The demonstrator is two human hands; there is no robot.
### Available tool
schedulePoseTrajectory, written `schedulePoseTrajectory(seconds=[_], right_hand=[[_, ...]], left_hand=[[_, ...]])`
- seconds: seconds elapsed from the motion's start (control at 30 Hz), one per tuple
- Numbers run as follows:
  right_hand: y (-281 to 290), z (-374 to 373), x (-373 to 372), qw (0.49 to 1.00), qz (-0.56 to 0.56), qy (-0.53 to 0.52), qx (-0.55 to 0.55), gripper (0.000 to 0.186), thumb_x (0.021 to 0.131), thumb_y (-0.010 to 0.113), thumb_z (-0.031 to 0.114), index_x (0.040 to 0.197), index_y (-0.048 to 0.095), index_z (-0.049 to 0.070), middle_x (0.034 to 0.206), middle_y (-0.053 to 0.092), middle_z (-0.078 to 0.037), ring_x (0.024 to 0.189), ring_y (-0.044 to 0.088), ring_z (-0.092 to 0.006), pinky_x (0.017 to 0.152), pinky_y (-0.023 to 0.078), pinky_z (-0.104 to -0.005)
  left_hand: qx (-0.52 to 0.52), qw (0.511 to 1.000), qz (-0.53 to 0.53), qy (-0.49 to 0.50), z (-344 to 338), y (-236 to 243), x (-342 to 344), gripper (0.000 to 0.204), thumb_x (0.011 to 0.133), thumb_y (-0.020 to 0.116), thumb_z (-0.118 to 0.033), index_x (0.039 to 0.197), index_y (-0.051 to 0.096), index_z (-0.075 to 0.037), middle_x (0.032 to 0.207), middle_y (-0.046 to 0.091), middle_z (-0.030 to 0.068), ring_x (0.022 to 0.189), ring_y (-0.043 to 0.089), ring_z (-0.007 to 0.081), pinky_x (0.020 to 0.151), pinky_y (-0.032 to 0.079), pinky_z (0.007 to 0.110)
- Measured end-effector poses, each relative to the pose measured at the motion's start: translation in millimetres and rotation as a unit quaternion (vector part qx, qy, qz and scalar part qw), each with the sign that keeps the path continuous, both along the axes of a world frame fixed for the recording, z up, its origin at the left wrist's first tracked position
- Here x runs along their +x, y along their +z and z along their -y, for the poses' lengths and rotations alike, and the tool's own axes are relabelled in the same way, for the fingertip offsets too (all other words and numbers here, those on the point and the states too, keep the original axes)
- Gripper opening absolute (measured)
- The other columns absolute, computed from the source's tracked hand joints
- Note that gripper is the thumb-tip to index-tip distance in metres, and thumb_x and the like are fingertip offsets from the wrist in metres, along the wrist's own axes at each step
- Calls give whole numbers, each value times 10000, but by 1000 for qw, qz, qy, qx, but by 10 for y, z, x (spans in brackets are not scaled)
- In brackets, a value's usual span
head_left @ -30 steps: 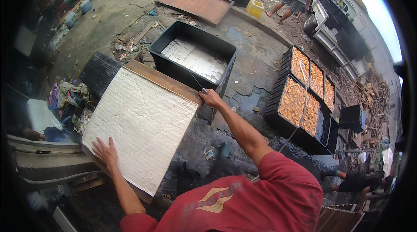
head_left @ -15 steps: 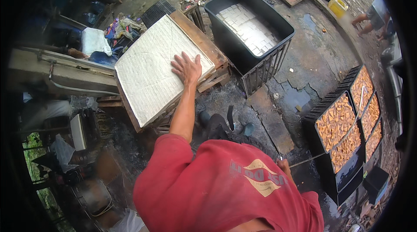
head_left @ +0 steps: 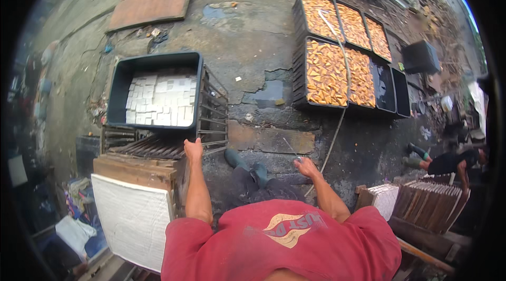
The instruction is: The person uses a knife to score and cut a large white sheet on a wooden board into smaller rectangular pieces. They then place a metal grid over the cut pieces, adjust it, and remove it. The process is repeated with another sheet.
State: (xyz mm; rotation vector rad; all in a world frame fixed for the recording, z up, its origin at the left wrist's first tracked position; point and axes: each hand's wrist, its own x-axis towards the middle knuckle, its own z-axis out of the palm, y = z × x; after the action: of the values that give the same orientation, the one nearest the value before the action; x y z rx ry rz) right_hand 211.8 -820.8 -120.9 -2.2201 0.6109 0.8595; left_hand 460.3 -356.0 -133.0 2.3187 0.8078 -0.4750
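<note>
Left hand (head_left: 193,149): you are resting curled fingers on the wooden frame (head_left: 138,171), just before the black tub (head_left: 119,82).
Right hand (head_left: 307,166): you are holding it loosely open, empty.
Next: judged, a firmer frame grip.

Soft daylight, fisheye-bent, dark rim

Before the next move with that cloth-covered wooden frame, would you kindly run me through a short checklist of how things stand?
1. Left hand on the wooden frame: ok, it rests at the far corner.
2. Right hand free: cannot tell; a thin rod lies at its fingers.
3. White cloth flat on the frame: ok.
4. Black tub of white blocks seated on the metal rack: ok.
5. Hose out of the way: not ok, it trails toward the right hand.
</note>
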Motion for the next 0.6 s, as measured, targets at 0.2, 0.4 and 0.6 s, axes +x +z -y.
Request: schedulePoseTrajectory(seconds=[0.2,0.4,0.6], right_hand=[[819,-550,264,997,30,-63,34,506,1041,525,485,1172,638,9,1099,711,-277,1109,660,-461,936,496,-539],[886,-182,-183,994,-63,-88,-4,528,1052,531,501,1173,651,1,1082,731,-261,1108,672,-449,931,507,-533],[675,321,-228,998,24,-60,7,484,1039,561,473,1153,683,19,1167,716,-272,1150,667,-438,959,516,-524]], left_hand=[[-38,993,-44,-99,376,-945,459,707,907,768,-348,1411,540,92,1375,628,311,1306,594,445,1114,455,464],[-76,981,73,-165,1015,-857,836,459,1008,647,-336,1284,640,31,1224,676,284,1150,649,438,958,512,506],[18,963,218,-155,1320,161,-52,432,974,649,-362,1137,709,33,1040,739,263,1006,703,440,875,522,505]])
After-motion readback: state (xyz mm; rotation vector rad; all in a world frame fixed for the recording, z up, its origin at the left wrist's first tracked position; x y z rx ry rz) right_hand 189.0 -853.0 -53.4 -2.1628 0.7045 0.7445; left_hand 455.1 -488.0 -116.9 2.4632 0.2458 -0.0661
